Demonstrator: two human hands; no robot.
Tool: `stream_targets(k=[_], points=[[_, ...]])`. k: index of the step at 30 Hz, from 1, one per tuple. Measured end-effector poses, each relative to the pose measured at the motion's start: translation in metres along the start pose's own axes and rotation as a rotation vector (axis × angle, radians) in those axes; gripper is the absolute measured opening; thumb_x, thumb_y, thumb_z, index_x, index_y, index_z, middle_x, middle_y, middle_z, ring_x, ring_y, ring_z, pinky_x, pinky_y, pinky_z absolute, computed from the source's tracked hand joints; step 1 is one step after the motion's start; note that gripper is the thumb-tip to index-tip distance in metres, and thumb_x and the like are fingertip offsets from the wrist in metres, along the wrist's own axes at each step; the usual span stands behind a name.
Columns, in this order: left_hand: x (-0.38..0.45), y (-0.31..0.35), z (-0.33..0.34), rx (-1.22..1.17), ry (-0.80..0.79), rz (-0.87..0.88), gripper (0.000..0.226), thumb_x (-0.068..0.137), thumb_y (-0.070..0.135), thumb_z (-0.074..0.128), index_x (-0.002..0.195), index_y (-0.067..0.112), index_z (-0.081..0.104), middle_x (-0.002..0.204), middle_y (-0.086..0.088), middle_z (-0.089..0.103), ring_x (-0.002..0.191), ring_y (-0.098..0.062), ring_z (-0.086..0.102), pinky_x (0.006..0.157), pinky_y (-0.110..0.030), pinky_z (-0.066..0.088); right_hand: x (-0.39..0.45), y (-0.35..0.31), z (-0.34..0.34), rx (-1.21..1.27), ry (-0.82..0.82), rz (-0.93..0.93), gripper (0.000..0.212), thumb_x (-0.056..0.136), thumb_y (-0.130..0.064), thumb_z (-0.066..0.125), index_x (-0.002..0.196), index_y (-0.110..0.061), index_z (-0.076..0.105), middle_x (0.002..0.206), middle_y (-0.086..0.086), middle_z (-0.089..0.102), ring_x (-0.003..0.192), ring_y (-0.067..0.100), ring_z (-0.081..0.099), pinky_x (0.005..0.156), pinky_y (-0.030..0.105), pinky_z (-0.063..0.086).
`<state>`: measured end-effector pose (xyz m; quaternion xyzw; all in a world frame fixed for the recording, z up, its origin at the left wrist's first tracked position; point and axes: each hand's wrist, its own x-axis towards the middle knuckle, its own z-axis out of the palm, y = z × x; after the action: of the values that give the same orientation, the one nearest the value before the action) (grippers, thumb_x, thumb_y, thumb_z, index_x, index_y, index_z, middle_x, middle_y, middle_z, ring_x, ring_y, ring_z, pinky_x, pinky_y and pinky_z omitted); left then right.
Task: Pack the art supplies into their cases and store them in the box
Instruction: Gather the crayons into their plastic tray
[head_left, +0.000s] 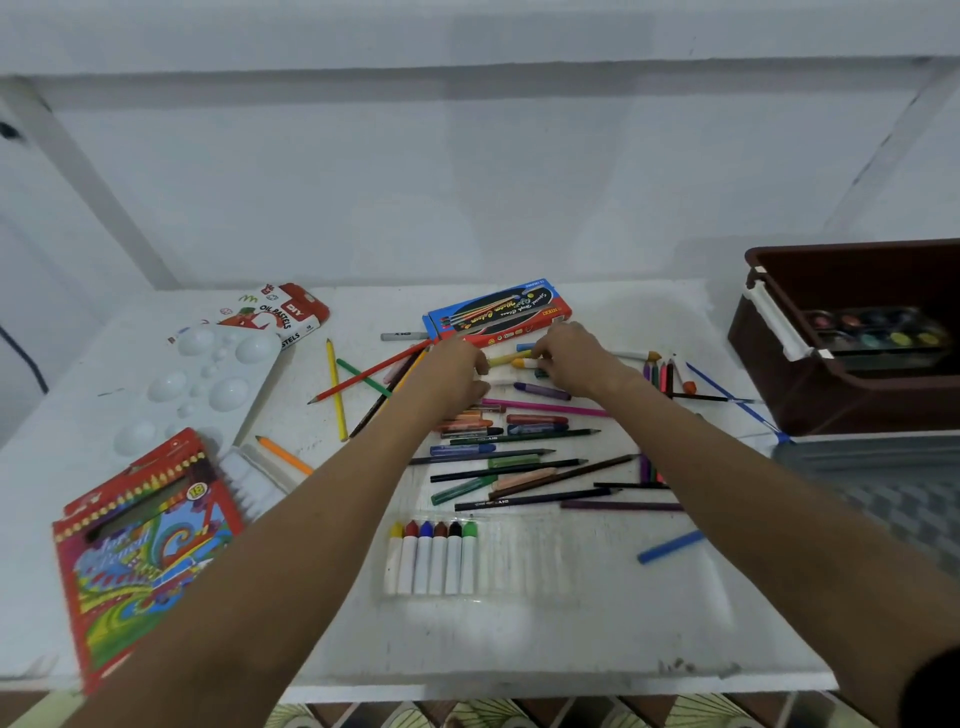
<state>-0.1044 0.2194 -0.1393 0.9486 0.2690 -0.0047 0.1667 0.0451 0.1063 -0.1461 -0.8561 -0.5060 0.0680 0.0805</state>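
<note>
1. Six markers (434, 558) sit in the clear tray (519, 558) – the other slots are empty.
2. Beyond the tray, pencils (519, 467) lie loose; left hand (452, 371) and right hand (571, 358) pinch a yellow marker (506, 358).
3. Brown box (810, 395), right of the tray, holds only a paint set (872, 332) – mostly undone.

pencil case (140, 551) left of the marker tray (467, 558); box (852, 338) right; loose pencils (519, 467) between.

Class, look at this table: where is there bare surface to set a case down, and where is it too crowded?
Bare patches: the near edge of the table, in front of the clear marker tray, and the far right strip between the watercolour box and the brown box. Crowded: the middle, where both hands sort through loose pencils, and the left, under the palette and pencil case.
</note>
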Motion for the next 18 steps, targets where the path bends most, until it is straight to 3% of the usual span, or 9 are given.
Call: stream_targets(k=[8, 14, 18], points=[[-0.038, 0.002, -0.016, -0.239, 0.161, -0.016, 0.024, 0.085, 0.03, 0.069, 0.105, 0.017, 0.069, 0.098, 0.002, 0.066, 0.086, -0.012, 0.06, 0.074, -0.023, 0.043, -0.018, -0.004, -0.003, 0.072, -0.043, 0.039, 0.021, 0.091, -0.016, 0.058, 0.111, -0.017, 0.064, 0.115, 0.009, 0.06, 0.101, 0.024, 0.054, 0.09, 0.037, 0.047], [-0.077, 0.005, -0.024, -0.37, 0.224, -0.015, 0.03, 0.088, 0.027, 0.065, 0.116, 0.016, 0.067, 0.085, 0.007, 0.063, 0.077, -0.008, 0.058, 0.07, -0.019, 0.042, -0.051, -0.029, -0.019, 0.242, 0.053, 0.027, 0.028, 0.093, -0.01, 0.054, 0.119, -0.006, 0.063, 0.109, 0.009, 0.054, 0.1, 0.023, 0.054, 0.08, 0.02, 0.035], [-0.102, 0.007, -0.022, -0.44, 0.195, -0.031, 0.037, 0.093, 0.03, 0.057, 0.128, 0.018, 0.06, 0.085, 0.004, 0.067, 0.078, -0.01, 0.062, 0.069, -0.021, 0.045, -0.099, -0.051, -0.025, 0.506, 0.126, 0.029, 0.025, 0.091, -0.013, 0.06, 0.114, -0.009, 0.067, 0.11, 0.005, 0.064, 0.098, 0.017, 0.059, 0.084, 0.02, 0.041]])
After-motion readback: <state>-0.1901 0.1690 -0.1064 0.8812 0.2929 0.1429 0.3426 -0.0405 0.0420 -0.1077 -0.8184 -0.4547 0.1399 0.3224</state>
